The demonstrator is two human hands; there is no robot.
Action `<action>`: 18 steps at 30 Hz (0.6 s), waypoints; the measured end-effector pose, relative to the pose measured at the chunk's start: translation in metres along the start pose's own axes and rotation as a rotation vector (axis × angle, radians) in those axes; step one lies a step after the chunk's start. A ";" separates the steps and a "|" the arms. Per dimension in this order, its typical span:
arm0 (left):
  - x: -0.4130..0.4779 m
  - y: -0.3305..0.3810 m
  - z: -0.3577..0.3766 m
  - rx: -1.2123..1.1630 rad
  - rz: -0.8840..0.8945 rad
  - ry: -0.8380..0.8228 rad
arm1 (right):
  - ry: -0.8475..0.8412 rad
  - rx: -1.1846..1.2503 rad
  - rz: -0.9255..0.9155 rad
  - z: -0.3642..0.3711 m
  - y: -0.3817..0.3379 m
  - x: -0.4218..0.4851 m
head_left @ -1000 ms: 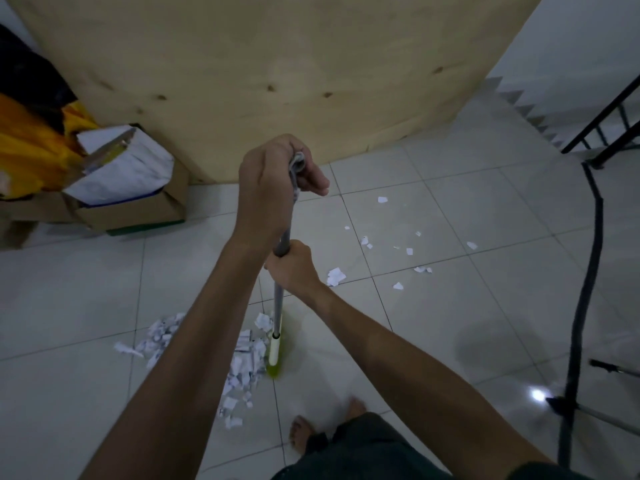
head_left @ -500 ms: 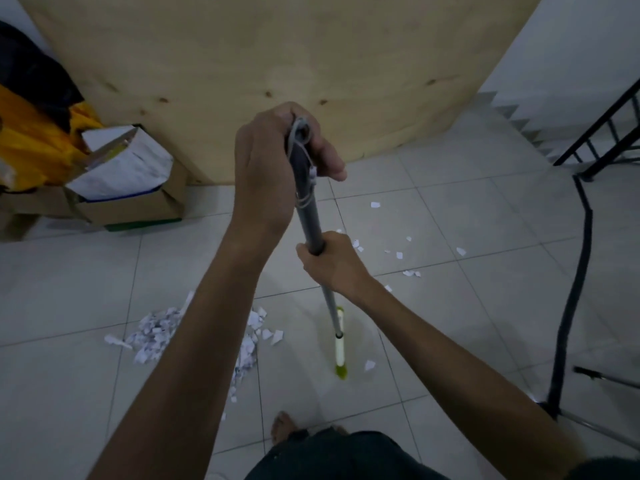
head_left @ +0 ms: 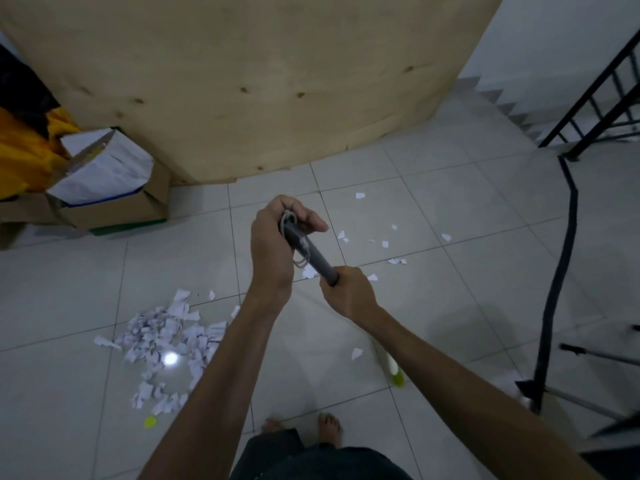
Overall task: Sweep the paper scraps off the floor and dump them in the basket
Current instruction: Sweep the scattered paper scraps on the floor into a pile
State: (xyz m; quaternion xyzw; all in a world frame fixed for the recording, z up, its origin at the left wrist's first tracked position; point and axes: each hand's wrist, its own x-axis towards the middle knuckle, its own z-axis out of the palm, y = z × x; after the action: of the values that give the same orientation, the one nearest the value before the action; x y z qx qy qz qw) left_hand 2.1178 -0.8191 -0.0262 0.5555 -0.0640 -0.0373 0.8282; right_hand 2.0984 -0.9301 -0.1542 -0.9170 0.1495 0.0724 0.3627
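Your left hand [head_left: 273, 244] and right hand [head_left: 350, 293] both hold the broom handle [head_left: 313, 255], fingers [head_left: 288, 203] clamped around it. The scrap pile [head_left: 166, 341] lies on the floor [head_left: 450, 306] at 8 o'clock, and loose scraps [head_left: 385, 244] at 1 o'clock.

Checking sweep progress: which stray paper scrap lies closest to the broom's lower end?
The lone scrap right beside the broom's lower end; the other strays lie far off, toward the wooden board.

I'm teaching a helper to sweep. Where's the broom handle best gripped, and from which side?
Take the broom handle on its grey upper part: left hand round the top end from the left, right hand lower, from the right. The shaft slants down-right, so spaced grips likely steer best.
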 end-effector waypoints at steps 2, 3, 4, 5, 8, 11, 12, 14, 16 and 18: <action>-0.003 -0.002 0.003 0.025 0.009 -0.002 | 0.017 0.035 0.022 0.011 0.000 -0.002; -0.003 -0.002 0.004 0.040 0.025 -0.005 | 0.029 0.066 0.012 0.016 -0.002 -0.003; -0.002 0.001 0.003 0.055 0.045 0.000 | 0.039 0.093 -0.004 0.020 -0.007 -0.004; 0.001 0.004 0.002 0.069 0.062 0.009 | 0.047 0.119 -0.022 0.023 -0.013 -0.005; 0.013 0.020 -0.010 0.084 0.093 0.013 | 0.057 0.215 -0.072 0.032 -0.038 -0.004; 0.023 0.034 -0.023 0.142 0.163 -0.026 | 0.043 0.306 -0.068 0.044 -0.066 -0.001; 0.025 0.037 -0.027 0.164 0.179 -0.029 | 0.026 0.339 -0.056 0.049 -0.074 0.000; 0.027 0.043 -0.032 0.205 0.196 -0.022 | -0.010 0.404 -0.026 0.059 -0.088 0.001; 0.031 0.047 -0.037 0.231 0.196 -0.018 | -0.037 0.451 0.008 0.067 -0.102 0.003; 0.035 0.051 -0.045 0.261 0.207 -0.033 | -0.051 0.479 0.029 0.074 -0.116 0.005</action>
State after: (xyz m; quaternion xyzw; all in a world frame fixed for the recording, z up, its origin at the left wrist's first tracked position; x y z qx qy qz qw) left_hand 2.1584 -0.7630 0.0059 0.6480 -0.1389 0.0478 0.7474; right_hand 2.1394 -0.8004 -0.1346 -0.8005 0.1665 0.0630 0.5723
